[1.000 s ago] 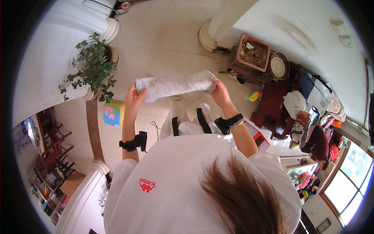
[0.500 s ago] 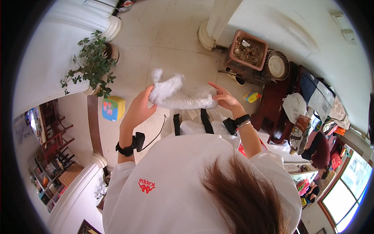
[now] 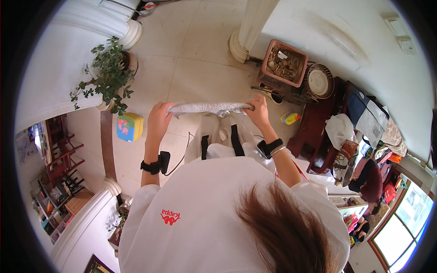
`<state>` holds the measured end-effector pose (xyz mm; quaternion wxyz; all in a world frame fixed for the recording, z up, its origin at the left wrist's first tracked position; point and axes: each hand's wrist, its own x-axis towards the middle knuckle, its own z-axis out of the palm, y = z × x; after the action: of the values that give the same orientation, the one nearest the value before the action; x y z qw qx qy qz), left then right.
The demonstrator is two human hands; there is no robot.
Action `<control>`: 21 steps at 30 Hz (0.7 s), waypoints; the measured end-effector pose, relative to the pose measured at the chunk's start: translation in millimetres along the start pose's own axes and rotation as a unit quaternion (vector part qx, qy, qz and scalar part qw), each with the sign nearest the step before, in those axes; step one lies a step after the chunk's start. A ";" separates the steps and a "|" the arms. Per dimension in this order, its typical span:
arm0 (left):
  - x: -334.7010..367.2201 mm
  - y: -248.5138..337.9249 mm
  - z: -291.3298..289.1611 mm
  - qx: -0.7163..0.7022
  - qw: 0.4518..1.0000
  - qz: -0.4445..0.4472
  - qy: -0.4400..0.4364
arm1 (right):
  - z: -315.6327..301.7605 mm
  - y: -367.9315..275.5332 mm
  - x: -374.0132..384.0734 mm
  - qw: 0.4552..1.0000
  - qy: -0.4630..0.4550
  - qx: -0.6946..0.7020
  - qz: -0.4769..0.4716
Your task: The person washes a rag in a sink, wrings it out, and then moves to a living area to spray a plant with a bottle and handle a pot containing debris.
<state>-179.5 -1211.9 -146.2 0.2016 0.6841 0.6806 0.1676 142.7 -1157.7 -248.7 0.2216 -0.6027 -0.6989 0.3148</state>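
A grey-white, speckled, soft-looking cloth [image 3: 205, 108] is stretched almost straight across in front of my body, its edge turned up toward me. My left hand [image 3: 159, 118] grips its left end, fingers closed round it. At the other end my right hand [image 3: 258, 111] pinches the cloth between thumb and fingers. A small fold hangs from the middle of the lower edge. Both hands are held in the air above the floor, with black bands on the wrists. What kind of cloth article it is, I cannot tell.
To the left stand a potted plant [image 3: 109, 68] and a small blue and yellow stool [image 3: 129, 127]. On the right are a brown planter box [image 3: 273, 75], a yellow bottle [image 3: 290, 118] on the floor, and a dark red wooden bench [image 3: 307, 129] piled with bags and clothes.
The cloth was bunched and blurred in motion, with a loose part flung up at its left; now it is pulled out taut. My right hand has closed on its end.
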 end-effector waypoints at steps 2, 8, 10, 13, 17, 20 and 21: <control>2.4 -2.0 1.4 -0.013 1.000 -0.017 -0.003 | -3.6 -1.5 4.2 0.996 0.036 -0.043 -0.067; 11.2 -17.6 11.7 -0.067 0.997 0.005 0.039 | -9.8 1.1 18.4 0.940 -0.159 0.243 0.181; 20.4 -5.1 17.5 -0.249 0.967 -0.060 -0.017 | -10.0 -5.6 23.6 0.835 -0.176 0.396 0.340; 32.2 17.8 28.1 -0.320 0.932 -0.118 -0.119 | -2.6 -39.4 27.6 0.754 -0.176 0.549 0.314; 41.8 57.8 66.8 -0.375 0.916 -0.012 -0.141 | 14.8 -62.7 31.1 0.672 -0.211 0.606 0.370; 44.2 84.5 78.0 -0.338 0.922 0.100 -0.162 | 20.0 -53.3 34.2 0.664 -0.263 0.585 0.385; 42.8 90.3 82.0 -0.335 0.913 0.148 -0.181 | 21.2 -41.2 32.6 0.678 -0.245 0.584 0.374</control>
<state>-59.4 -1172.3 -173.3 0.5117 0.6881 0.4271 0.2868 93.4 -1132.5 -236.7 0.2130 -0.4633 -0.1188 0.8520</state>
